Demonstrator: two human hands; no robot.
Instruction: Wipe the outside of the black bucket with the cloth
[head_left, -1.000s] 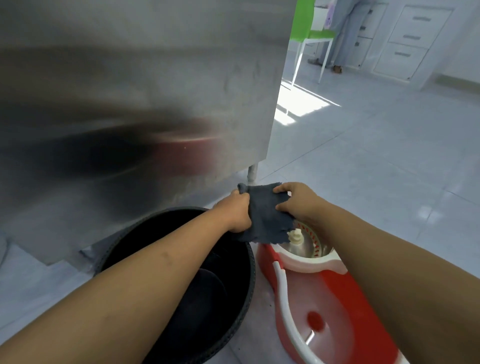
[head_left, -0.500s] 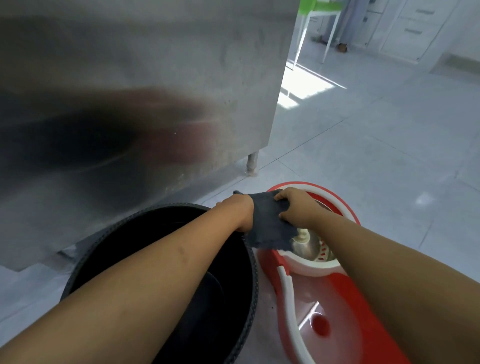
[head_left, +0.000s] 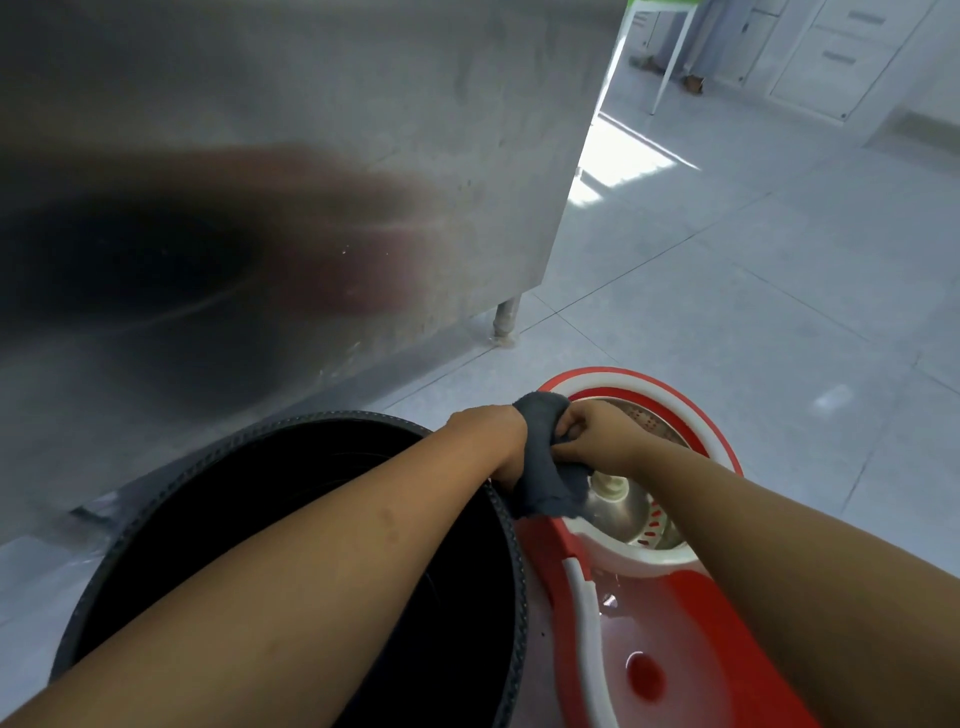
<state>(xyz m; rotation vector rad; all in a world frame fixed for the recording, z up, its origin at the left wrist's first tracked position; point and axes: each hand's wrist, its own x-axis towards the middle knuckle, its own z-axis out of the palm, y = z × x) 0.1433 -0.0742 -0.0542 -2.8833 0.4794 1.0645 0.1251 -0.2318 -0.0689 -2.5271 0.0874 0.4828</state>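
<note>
The black bucket stands on the floor at lower left, round and wide, its ribbed rim facing up. A dark grey cloth is bunched between both hands, just past the bucket's right rim and above the mop bucket's spinner. My left hand grips the cloth's left side, its forearm lying across the bucket's opening. My right hand pinches the cloth's right side. The cloth's lower end hangs loose below the hands.
A red and white mop bucket with a steel spinner basket sits right beside the black bucket. A stainless steel cabinet side on a short leg rises behind. Light tiled floor stretches right; a person's feet and a green chair stand far back.
The view has tilted down and closer. Both hands have lowered toward the bucket rim and drawn together, so the cloth that was spread flat between them is now bunched up.
</note>
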